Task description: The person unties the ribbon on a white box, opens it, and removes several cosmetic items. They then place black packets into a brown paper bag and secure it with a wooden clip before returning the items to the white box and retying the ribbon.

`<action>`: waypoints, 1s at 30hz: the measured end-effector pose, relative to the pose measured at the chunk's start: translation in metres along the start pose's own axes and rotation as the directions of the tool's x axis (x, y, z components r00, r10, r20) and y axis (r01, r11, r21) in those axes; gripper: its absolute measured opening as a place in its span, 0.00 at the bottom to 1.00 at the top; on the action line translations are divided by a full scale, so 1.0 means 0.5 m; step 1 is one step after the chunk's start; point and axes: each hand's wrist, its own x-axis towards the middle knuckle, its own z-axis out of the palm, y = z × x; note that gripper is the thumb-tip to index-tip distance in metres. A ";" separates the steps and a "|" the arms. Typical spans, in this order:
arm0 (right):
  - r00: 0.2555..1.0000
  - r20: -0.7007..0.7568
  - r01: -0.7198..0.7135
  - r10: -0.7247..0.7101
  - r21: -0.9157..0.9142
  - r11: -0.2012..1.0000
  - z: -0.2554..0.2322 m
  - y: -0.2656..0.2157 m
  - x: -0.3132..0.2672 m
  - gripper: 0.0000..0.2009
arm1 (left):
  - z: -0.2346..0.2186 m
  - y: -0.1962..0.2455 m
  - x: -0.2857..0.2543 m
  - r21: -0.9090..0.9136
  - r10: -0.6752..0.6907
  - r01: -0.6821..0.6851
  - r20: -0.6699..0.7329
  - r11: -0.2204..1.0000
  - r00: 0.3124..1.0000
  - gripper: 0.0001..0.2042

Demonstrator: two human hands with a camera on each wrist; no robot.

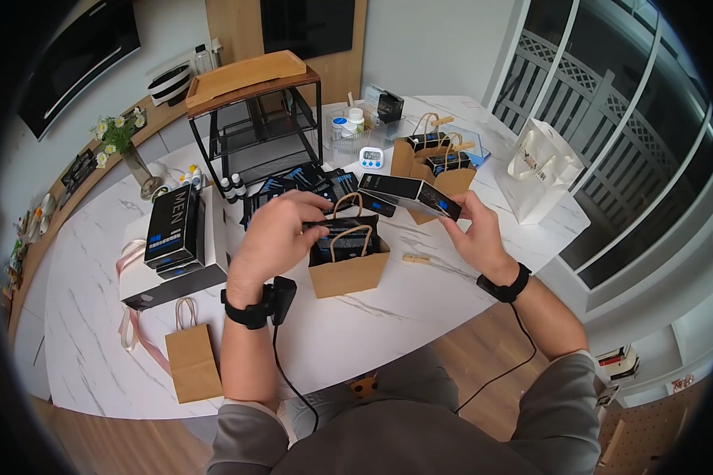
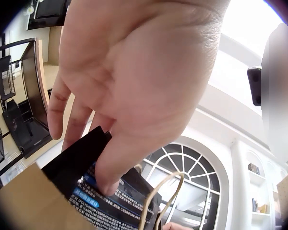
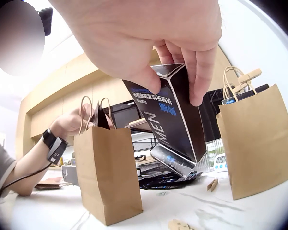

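The step in hand looks to be packing a small upright brown paper bag with twisted paper handles [image 1: 348,275], which stands on the white marble-patterned desk [image 1: 87,273] before the person. The left hand [image 1: 277,236] arches over the bag's mouth, wrist above the rim and palm turned down; its thumb and fingers pinch a flat black packet printed in white and blue [image 2: 89,205], whose lower part is inside the bag. Out to the right, the right hand [image 1: 482,241] grips one end of a long black cardboard box lettered MEN [image 3: 153,112], thumb on one face and fingers on another. That forearm reaches forward, and the box slants down from the hand, its loose end flap [image 3: 172,160] hanging open near a spread pile of black packets [image 1: 293,182]. The next move, I judge, calls for the left fingers to seat the packet between the handles without bending the rim, while the right hand keeps the box clear of the bag. A wooden clothespin [image 1: 417,259] lies just beside the bag.
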 end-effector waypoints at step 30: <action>0.996 -0.029 -0.085 0.089 0.119 0.989 -0.002 0.052 -0.066 0.15 | 0.181 -0.409 0.003 -0.457 -0.774 0.626 -0.329 0.632 0.541 0.17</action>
